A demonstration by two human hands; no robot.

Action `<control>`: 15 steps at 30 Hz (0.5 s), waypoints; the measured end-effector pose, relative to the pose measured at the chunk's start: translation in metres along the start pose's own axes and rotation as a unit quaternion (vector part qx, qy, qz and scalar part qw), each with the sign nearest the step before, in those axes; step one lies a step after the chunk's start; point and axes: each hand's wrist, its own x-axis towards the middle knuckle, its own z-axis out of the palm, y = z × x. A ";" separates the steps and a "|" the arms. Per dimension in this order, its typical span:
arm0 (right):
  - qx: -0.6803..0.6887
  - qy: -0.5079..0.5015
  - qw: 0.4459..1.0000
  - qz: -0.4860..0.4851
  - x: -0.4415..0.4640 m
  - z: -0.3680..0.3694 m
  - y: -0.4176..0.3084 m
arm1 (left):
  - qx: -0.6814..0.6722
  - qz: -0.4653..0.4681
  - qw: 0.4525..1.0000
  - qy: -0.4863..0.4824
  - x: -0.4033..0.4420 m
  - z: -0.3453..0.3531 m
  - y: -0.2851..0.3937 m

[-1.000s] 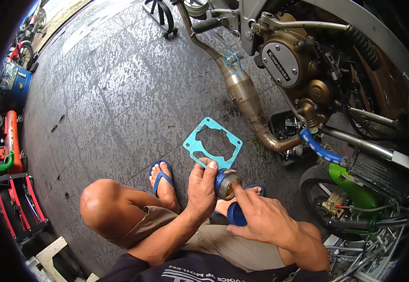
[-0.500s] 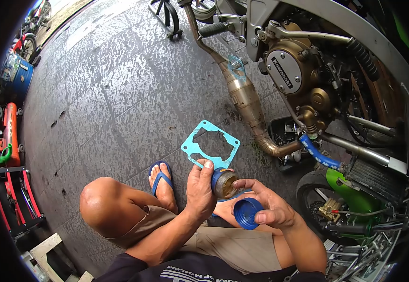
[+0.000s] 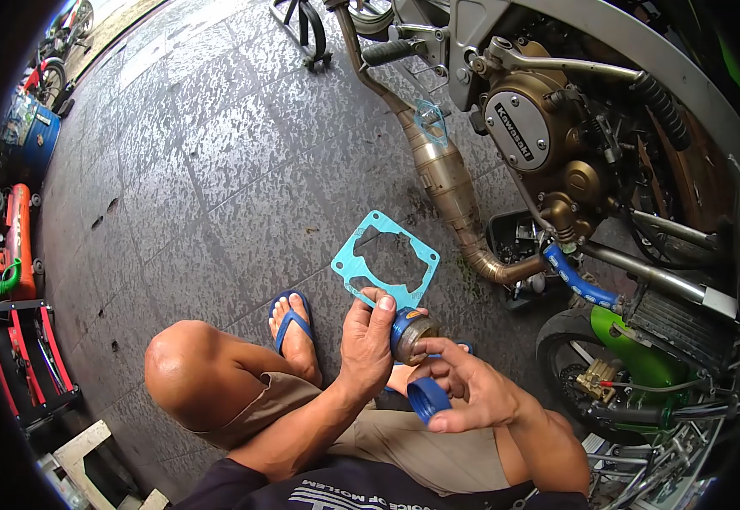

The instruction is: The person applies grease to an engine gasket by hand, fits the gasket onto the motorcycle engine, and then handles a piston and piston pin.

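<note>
My left hand [image 3: 365,350] pinches a light-blue flat gasket [image 3: 404,296] by its near edge, thumb on top. The same hand also grips a small open jar [image 3: 406,330] with a blue label, tilted so its mouth points right and toward me. A brownish substance shows around its mouth. My right hand [image 3: 482,389] keeps a blue screw lid [image 3: 428,399] between thumb and fingers. Its index finger reaches to the mouth of the jar; the fingertip is partly hidden there.
A partly stripped motorcycle with a bronze engine [image 3: 523,127] stands on the right, its exhaust pipe [image 3: 446,178] running beside it. Another clear-blue piece [image 3: 429,121] rests on the pipe. A black tray of parts [image 3: 515,293] sits below. At left are a red jack [image 3: 19,242] and tool rack [image 3: 34,361].
The gasket has risen slightly and shifted right with the jar, which has turned. The lid has tipped and moved down and left, while my right index finger has moved lower at the jar mouth.
</note>
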 end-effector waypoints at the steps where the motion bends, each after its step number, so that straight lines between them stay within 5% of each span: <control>1: 0.000 -0.001 1.000 0.001 0.000 -0.001 -0.004 | -0.001 0.000 1.000 0.001 0.000 -0.002 -0.001; 3: -0.224 0.008 0.974 0.037 -0.001 -0.004 -0.014 | -0.001 -0.013 1.000 -0.010 0.002 -0.006 -0.002; 7: -0.288 0.073 0.955 -0.014 -0.006 -0.001 -0.026 | -0.002 -0.020 1.000 -0.005 0.002 -0.005 0.000; 10: -0.259 0.092 0.961 -0.019 -0.008 -0.004 -0.026 | 0.005 -0.025 1.000 -0.005 0.001 -0.004 0.001; 13: -0.104 0.058 0.993 0.021 -0.006 -0.012 -0.010 | -0.012 -0.026 1.000 0.007 0.001 -0.003 0.001; 15: 0.039 0.056 0.997 -0.034 -0.005 -0.012 -0.004 | -0.031 -0.026 0.999 0.022 0.001 -0.002 0.000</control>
